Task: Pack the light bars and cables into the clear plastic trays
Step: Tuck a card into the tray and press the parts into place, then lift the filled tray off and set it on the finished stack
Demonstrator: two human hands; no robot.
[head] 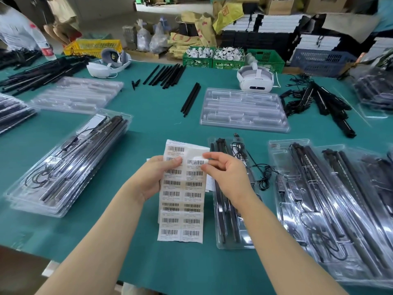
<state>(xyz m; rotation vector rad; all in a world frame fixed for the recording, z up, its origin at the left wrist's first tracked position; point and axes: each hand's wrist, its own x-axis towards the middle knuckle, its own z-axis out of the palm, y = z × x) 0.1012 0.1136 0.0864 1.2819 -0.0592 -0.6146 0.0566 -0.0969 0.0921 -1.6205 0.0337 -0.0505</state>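
Above the near edge of the green desk [148, 116], both hands hold a sheet of barcode labels [181, 194] upright over the work surface. The left hand [156, 177] grips the sheet's left margin, thumb pressed across an upper label; the right hand [225, 173] pinches one barcode label [196, 162] between thumb and forefinger at the sheet's upper right, apparently peeling it free. The hands are close together but not touching, joined only by the sheet. The nearest packed tray [231, 231] lies just beside and partly beneath the right hand, holding black light bars [222, 213] and a coiled cable [240, 152]; its long axis runs away from the person, roughly parallel to the right forearm. The right hand is therefore the nearer one, and the label should probably travel a short way right and down onto this tray, though the exact target spot cannot be determined. Further packed trays [331, 209] lie to the right, and a stack of filled trays [63, 165] lies to the left, angled toward the far right. An empty clear tray [244, 109] sits beyond the hands, with loose black bars [191, 99] just to its left. Judged from this layout, labelling is the step in hand, and further packing remains.
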